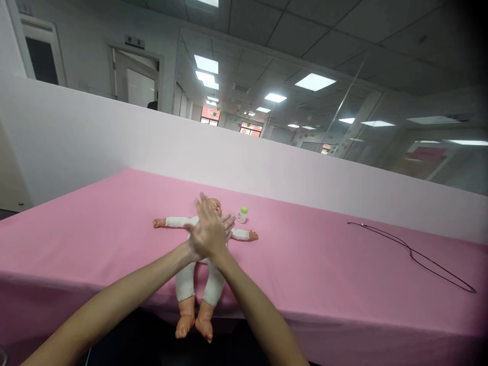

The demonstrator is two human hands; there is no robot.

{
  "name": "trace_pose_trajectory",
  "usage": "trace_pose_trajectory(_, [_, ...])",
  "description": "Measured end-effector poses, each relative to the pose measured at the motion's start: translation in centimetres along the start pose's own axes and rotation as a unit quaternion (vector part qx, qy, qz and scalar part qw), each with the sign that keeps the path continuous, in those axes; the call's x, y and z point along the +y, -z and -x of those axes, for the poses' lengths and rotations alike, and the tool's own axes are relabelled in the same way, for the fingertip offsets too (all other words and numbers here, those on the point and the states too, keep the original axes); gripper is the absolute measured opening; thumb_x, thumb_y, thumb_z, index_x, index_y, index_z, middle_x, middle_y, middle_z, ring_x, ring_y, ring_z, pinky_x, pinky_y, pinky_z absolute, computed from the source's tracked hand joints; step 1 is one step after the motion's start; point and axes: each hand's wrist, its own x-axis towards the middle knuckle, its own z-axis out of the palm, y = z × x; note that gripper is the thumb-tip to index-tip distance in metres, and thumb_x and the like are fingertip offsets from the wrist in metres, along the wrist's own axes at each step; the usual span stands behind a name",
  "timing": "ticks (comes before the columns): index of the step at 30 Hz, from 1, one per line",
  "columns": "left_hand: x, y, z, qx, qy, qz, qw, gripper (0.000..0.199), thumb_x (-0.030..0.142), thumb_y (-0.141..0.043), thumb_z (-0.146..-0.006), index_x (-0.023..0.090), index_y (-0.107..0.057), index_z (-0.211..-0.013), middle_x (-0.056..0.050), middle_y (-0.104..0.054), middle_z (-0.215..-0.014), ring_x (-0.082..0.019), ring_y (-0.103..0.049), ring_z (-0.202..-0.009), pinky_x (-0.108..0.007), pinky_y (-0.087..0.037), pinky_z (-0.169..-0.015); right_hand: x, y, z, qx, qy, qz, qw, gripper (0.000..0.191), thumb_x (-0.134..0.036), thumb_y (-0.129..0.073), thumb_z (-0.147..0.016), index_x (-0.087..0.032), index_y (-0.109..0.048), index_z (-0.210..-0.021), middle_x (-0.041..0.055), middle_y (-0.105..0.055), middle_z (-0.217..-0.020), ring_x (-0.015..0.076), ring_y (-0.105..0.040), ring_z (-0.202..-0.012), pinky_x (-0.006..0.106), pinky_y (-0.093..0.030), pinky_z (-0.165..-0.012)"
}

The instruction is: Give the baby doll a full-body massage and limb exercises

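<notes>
A baby doll (185, 282) with a white cloth body lies on its back on the pink-covered table, arms spread and feet over the near edge. Above its chest my two palms are pressed together and crossed. My right hand (209, 231) lies on top, its outstretched fingers pointing up and left, slightly blurred. Beneath it my left hand (229, 223) has its fingers stretched toward the right; most of its palm is hidden. I see no object between them. My hands cover the doll's chest and part of its head. A small bottle with a green cap (243, 215) stands beside the doll's head.
The pink cover (305, 264) drapes over the table's near edge. A thin black cable (409, 249) lies looped at the right. Behind the table runs a low white wall (259, 162) with glass panels above it. A door (137, 84) stands partly open at the back left.
</notes>
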Motion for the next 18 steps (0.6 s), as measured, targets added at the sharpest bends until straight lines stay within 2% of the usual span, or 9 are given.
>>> trace_pose_trajectory(3, [0.2, 1.3, 0.5, -0.070, 0.017, 0.039, 0.997, 0.091, 0.084, -0.017, -0.095, 0.025, -0.057, -0.151, -0.009, -0.049, -0.162, -0.033, -0.025, -0.159, -0.055, -0.027, -0.128, 3.9, 2.0, -2.0, 0.040, -0.077, -0.039, 0.995, 0.072, -0.067, -0.036, -0.105, -0.021, -0.047, -0.158, 0.0098, -0.047, -0.163, 0.0298, -0.038, -0.155, 0.050, -0.030, -0.127])
trace_pose_trajectory(4, [0.3, 2.2, 0.5, -0.076, 0.003, 0.029, 0.997, 0.091, 0.085, -0.017, -0.095, 0.024, -0.057, -0.150, -0.009, -0.045, -0.164, -0.032, -0.024, -0.160, -0.053, -0.024, -0.130, 5.5, 2.1, -1.9, 0.044, -0.094, -0.050, 0.993, 0.067, -0.065, -0.033, -0.106, -0.022, -0.052, -0.155, 0.0098, -0.053, -0.158, 0.0290, -0.044, -0.151, 0.049, -0.034, -0.125])
trace_pose_trajectory(6, [0.0, 4.5, 0.3, -0.046, -0.032, -0.037, 0.998, 0.084, 0.082, -0.027, -0.096, 0.025, -0.058, -0.150, -0.007, -0.038, -0.169, -0.030, -0.017, -0.162, -0.048, -0.013, -0.133, 8.5, 1.4, -0.4, 0.011, -0.101, -0.060, 0.993, 0.059, -0.060, -0.035, -0.108, -0.026, -0.057, -0.150, 0.0085, -0.059, -0.153, 0.0289, -0.050, -0.147, 0.050, -0.037, -0.123])
trace_pose_trajectory(9, [-2.0, 7.0, 0.0, 0.021, -0.046, -0.187, 0.981, 0.066, 0.070, -0.053, -0.094, 0.028, -0.064, -0.144, -0.005, -0.039, -0.168, -0.029, -0.017, -0.162, -0.038, -0.008, -0.133, 11.7, -1.2, 3.3, -0.077, -0.076, -0.052, 0.993, 0.057, -0.053, -0.047, -0.104, -0.021, -0.059, -0.149, 0.0130, -0.055, -0.157, 0.0318, -0.044, -0.151, 0.055, -0.032, -0.125])
trace_pose_trajectory(12, [-4.6, 7.5, -0.2, 0.013, -0.037, -0.300, 0.953, 0.066, 0.056, -0.071, -0.086, 0.024, -0.064, -0.142, -0.010, -0.040, -0.167, -0.031, -0.024, -0.160, -0.035, -0.008, -0.132, 13.1, -3.5, 5.3, -0.121, -0.016, -0.076, 0.990, 0.055, -0.042, -0.042, -0.105, -0.020, -0.053, -0.154, 0.0119, -0.049, -0.162, 0.0270, -0.039, -0.154, 0.052, -0.027, -0.129])
trace_pose_trajectory(15, [-6.2, 7.2, -1.3, 0.006, -0.026, -0.381, 0.924, 0.079, 0.057, -0.074, -0.081, 0.018, -0.057, -0.148, -0.016, -0.032, -0.169, -0.031, -0.019, -0.161, -0.040, -0.002, -0.132, 14.0, -4.3, 4.6, -0.137, 0.010, -0.082, 0.987, 0.057, -0.034, -0.044, -0.103, -0.021, -0.045, -0.159, 0.0102, -0.043, -0.166, 0.0240, -0.037, -0.155, 0.046, -0.023, -0.131])
trace_pose_trajectory(18, [-6.8, 7.7, -3.7, 0.024, 0.003, -0.404, 0.914, 0.084, 0.061, -0.070, -0.081, 0.016, -0.052, -0.149, -0.018, -0.027, -0.170, -0.030, -0.016, -0.162, -0.040, -0.001, -0.131, 15.3, -4.8, 2.9, -0.135, -0.060, -0.056, 0.987, 0.063, -0.031, -0.047, -0.100, -0.016, -0.040, -0.161, 0.0128, -0.038, -0.168, 0.0248, -0.031, -0.158, 0.045, -0.019, -0.132])
